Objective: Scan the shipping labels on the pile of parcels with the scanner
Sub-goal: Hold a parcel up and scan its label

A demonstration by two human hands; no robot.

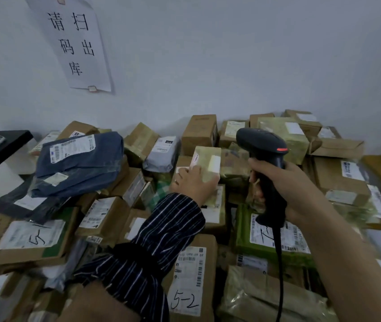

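Right hand (287, 189): gripped black corded pistol-grip scanner (262, 142), nose pointing left. Left hand (191, 182): held small tan taped cardboard parcel (205, 156) upright, just left of that nose.

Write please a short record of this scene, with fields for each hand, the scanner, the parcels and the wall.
left hand: the left hand holds a small box at the middle of the pile
right hand: the right hand grips the scanner by its handle
scanner: black, corded, head pointing roughly toward the small box
parcels: cardboard boxes and bags heaped against the wall, many with white labels
wall: paper sign with black characters
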